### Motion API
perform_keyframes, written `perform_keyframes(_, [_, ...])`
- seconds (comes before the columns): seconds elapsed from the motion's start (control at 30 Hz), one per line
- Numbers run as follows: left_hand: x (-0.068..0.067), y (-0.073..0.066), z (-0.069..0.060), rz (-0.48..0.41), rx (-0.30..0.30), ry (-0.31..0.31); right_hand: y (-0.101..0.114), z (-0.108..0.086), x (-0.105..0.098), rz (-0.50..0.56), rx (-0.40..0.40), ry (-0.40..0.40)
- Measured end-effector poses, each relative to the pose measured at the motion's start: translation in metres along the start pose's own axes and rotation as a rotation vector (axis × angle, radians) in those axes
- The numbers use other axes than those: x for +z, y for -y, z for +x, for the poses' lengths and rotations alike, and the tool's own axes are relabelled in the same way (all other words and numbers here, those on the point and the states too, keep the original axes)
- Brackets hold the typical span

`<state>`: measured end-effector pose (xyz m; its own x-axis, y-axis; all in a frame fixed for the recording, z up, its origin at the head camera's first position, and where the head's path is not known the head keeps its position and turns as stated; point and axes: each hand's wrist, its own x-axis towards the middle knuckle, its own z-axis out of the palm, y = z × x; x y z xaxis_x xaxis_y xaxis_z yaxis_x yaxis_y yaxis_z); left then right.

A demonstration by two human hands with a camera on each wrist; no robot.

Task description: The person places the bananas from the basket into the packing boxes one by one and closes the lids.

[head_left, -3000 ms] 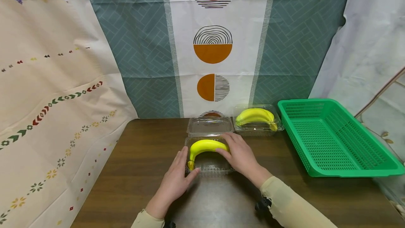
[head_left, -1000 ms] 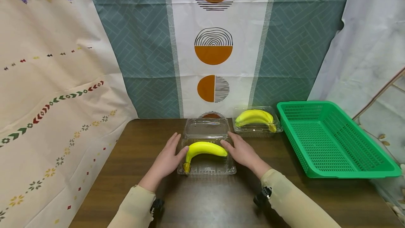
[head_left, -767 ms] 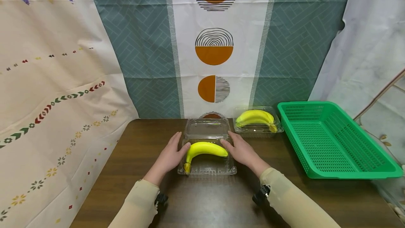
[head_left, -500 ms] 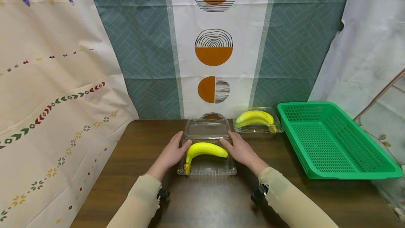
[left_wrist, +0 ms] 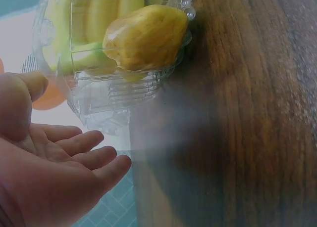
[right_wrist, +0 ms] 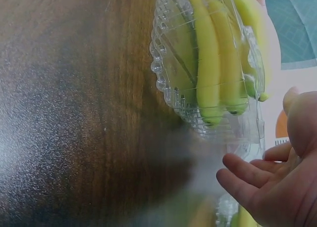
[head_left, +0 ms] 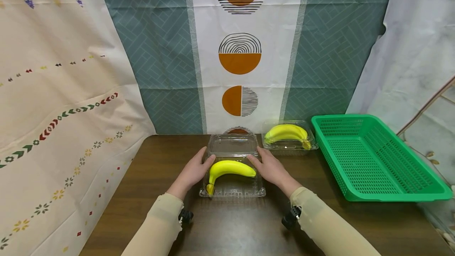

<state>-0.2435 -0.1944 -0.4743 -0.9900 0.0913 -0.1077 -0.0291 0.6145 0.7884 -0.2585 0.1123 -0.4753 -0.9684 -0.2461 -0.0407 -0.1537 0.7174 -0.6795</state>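
Observation:
A clear plastic clamshell box sits on the table with its lid laid back, away from me. One yellow banana shows on top inside it, stem end at the left. In the wrist views, several bananas are visible through the clear wall. My left hand is beside the box's left side, its fingers extended and relaxed, thumb near the rim. My right hand mirrors it at the right side, fingers loosely extended. Whether either hand touches the wall I cannot tell.
Behind and to the right stands another clear box, lid down, with yellow bananas in it. A green plastic basket stands at the right of the brown wooden table. Patterned cloth hangs behind the table.
Three seconds ago my right hand was on the banana; it is now off it, at the box's right side. Over the last second my left hand has shifted slightly right toward the box.

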Motion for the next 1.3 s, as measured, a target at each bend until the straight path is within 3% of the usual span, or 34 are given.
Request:
perform_keyframes(0.67, [-0.001,-0.008,-0.003,-0.015,0.001,-0.018,0.005,-0.001,-0.007,0.012,-0.016,-0.022])
perform_keyframes(0.97, [-0.004,-0.012,-0.003,-0.004,0.054,-0.037,0.010,-0.001,-0.013,0.022,-0.040,-0.057])
perform_keyframes(1.3, [-0.010,-0.022,-0.003,-0.025,0.058,-0.040,0.021,-0.004,-0.028,0.062,-0.032,-0.074])
